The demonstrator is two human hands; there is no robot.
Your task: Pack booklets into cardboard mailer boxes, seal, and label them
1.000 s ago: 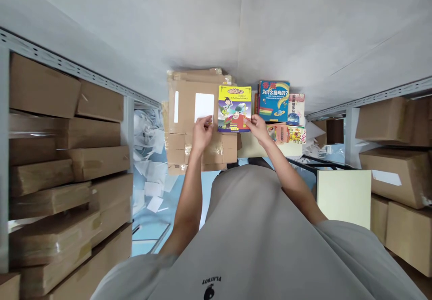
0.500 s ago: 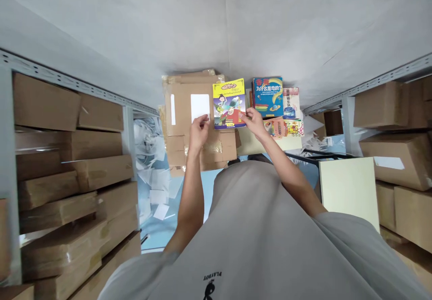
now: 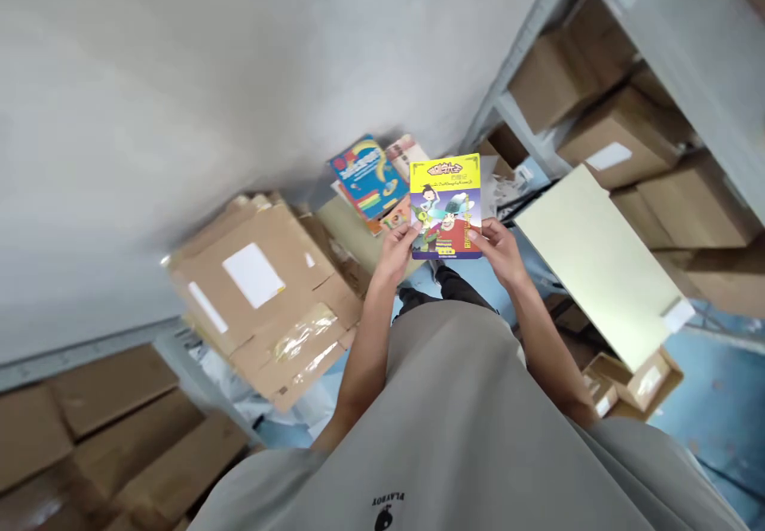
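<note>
Left hand [image 3: 399, 248] grips the yellow book [image 3: 445, 206] at its 8 o'clock corner; right hand [image 3: 500, 245] grips at 4 o'clock, cardboard box [image 3: 263, 292] lying well left.

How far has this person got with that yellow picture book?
Done: the yellow book is off the pile and held up in front of the person. In hand: the left hand and right hand grip its lower corners. Left: the blue book and others lie stacked behind it, beside the flattened cardboard boxes; the book is not set down anywhere.
</note>
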